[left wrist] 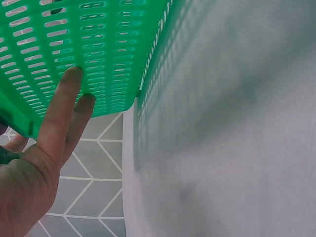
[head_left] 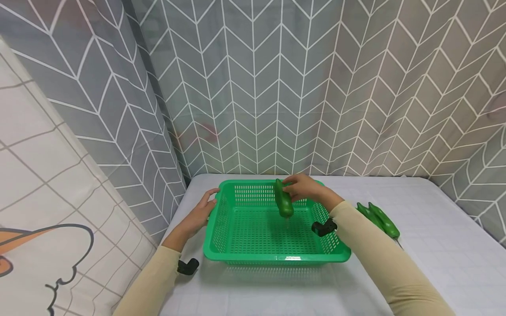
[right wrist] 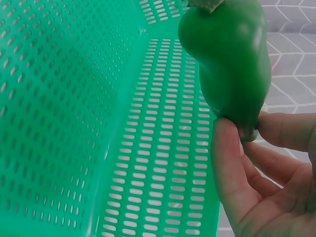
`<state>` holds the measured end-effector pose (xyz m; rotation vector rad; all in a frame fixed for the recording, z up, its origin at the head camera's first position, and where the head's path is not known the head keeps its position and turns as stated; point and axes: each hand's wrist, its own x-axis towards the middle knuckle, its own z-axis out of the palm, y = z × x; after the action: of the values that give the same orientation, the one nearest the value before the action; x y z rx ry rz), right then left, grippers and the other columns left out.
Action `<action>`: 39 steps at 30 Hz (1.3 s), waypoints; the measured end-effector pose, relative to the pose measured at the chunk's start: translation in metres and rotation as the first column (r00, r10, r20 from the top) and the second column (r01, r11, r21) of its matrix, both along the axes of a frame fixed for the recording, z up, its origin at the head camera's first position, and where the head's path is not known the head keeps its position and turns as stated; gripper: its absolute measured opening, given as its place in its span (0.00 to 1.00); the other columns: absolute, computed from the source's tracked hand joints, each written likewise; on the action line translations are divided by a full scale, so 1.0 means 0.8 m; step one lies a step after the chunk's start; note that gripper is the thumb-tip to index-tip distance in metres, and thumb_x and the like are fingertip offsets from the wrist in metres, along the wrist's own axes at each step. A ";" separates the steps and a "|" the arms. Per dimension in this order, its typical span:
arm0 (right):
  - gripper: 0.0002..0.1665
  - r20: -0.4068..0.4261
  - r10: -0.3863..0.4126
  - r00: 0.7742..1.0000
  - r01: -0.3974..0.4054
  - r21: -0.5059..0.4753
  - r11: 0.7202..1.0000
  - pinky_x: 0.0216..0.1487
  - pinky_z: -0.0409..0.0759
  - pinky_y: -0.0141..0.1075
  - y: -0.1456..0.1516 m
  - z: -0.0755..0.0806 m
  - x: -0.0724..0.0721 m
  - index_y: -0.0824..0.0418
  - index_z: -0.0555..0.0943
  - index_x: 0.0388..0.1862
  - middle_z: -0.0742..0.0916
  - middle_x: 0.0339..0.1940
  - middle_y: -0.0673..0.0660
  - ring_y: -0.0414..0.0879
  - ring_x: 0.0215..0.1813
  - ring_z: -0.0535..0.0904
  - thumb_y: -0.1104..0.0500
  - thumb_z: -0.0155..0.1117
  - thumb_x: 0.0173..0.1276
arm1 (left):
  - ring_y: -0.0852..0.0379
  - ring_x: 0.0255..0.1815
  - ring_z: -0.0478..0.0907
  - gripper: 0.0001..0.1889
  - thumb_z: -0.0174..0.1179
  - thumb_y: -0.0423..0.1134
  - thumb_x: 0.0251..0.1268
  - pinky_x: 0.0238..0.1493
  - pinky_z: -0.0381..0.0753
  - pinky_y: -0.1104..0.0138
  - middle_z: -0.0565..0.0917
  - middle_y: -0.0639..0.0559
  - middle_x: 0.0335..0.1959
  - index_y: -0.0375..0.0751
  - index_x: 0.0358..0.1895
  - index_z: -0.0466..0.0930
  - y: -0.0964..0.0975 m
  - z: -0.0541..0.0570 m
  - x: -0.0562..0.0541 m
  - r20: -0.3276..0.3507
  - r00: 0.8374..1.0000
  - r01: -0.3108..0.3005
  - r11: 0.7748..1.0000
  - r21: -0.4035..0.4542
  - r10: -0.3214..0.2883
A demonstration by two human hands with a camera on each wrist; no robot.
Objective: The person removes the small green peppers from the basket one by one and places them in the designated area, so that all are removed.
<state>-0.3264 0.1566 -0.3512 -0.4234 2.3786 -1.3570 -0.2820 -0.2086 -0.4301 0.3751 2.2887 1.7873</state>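
My right hand pinches a long green pepper between thumb and fingers near its tapered tip, above the inside of a green plastic basket. In the right wrist view the pepper has its broad stem end away from the fingertips. At the basket's left side, my left hand holds the rim. The left wrist view shows two extended fingers of that hand against the slotted outer wall.
More green peppers lie side by side on the white tablecloth right of the basket, partly behind my right sleeve. A grey curtain with white chevron lines rises at the back. A white patterned curtain stands on the left.
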 end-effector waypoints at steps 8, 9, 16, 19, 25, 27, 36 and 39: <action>0.30 0.011 0.003 1.000 -0.003 -0.012 1.000 0.53 0.83 0.46 0.017 0.004 0.000 0.76 0.64 0.73 0.79 0.61 0.74 0.60 0.54 0.84 0.63 0.56 0.79 | 0.52 0.41 0.80 0.26 0.32 0.47 0.88 0.43 0.83 0.57 0.78 0.36 0.52 0.50 0.81 0.43 -0.001 -0.002 -0.001 -0.002 1.000 0.009 1.000 0.004 -0.009; 0.29 0.004 0.005 1.000 -0.005 -0.008 1.000 0.53 0.83 0.47 0.019 0.004 0.000 0.77 0.64 0.73 0.79 0.61 0.74 0.60 0.54 0.84 0.63 0.56 0.79 | 0.52 0.41 0.80 0.26 0.32 0.47 0.88 0.43 0.83 0.57 0.78 0.36 0.52 0.50 0.81 0.43 -0.001 -0.002 -0.001 -0.003 1.000 0.008 1.000 0.005 -0.008; 0.29 -0.027 0.012 1.000 -0.012 0.008 1.000 0.51 0.84 0.47 0.032 0.006 0.002 0.78 0.65 0.72 0.78 0.61 0.75 0.56 0.49 0.85 0.64 0.56 0.79 | 0.53 0.40 0.80 0.26 0.32 0.46 0.88 0.43 0.83 0.57 0.78 0.37 0.49 0.50 0.81 0.43 -0.001 -0.004 -0.003 0.005 1.000 0.007 1.000 0.006 -0.007; 0.29 -0.011 0.005 1.000 -0.005 0.015 1.000 0.52 0.84 0.47 0.038 0.006 0.002 0.78 0.64 0.73 0.77 0.63 0.75 0.59 0.53 0.84 0.64 0.55 0.80 | 0.52 0.39 0.81 0.26 0.32 0.47 0.88 0.42 0.83 0.57 0.78 0.38 0.49 0.49 0.81 0.43 0.000 -0.004 -0.003 0.007 1.000 0.010 1.000 0.010 -0.010; 0.29 0.011 -0.006 1.000 0.006 0.003 1.000 0.54 0.83 0.48 0.049 0.009 0.001 0.78 0.63 0.73 0.73 0.67 0.77 0.67 0.61 0.79 0.65 0.54 0.80 | 0.53 0.39 0.80 0.25 0.32 0.47 0.88 0.42 0.83 0.57 0.78 0.39 0.48 0.49 0.81 0.44 0.000 -0.003 -0.004 0.002 1.000 0.007 1.000 0.019 -0.007; 0.29 0.003 -0.003 1.000 0.003 0.003 1.000 0.53 0.83 0.48 0.052 0.010 0.002 0.79 0.63 0.73 0.73 0.67 0.78 0.68 0.61 0.78 0.65 0.54 0.80 | 0.53 0.38 0.80 0.25 0.32 0.47 0.88 0.42 0.83 0.57 0.78 0.40 0.48 0.50 0.80 0.44 0.000 -0.003 -0.003 0.004 1.000 0.003 1.000 0.018 -0.003; 0.30 -0.002 0.007 1.000 -0.007 0.005 1.000 0.54 0.83 0.47 0.065 0.012 0.005 0.80 0.61 0.74 0.77 0.63 0.77 0.67 0.61 0.79 0.64 0.53 0.81 | 0.53 0.39 0.81 0.26 0.33 0.48 0.88 0.43 0.83 0.57 0.78 0.38 0.50 0.50 0.81 0.43 -0.001 -0.003 -0.001 0.004 1.000 0.000 1.000 0.004 0.000; 0.30 -0.006 -0.001 1.000 0.001 0.012 1.000 0.54 0.83 0.48 0.071 0.014 0.007 0.80 0.61 0.73 0.78 0.62 0.76 0.66 0.60 0.80 0.64 0.53 0.80 | 0.52 0.40 0.81 0.26 0.33 0.48 0.88 0.43 0.83 0.56 0.78 0.37 0.51 0.51 0.81 0.44 -0.001 -0.003 -0.001 0.004 1.000 0.000 1.000 0.004 0.000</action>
<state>-0.3209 0.2131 -0.3399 -0.4232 2.3910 -1.3426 -0.2830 -0.2095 -0.4326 0.3717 2.2822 1.7918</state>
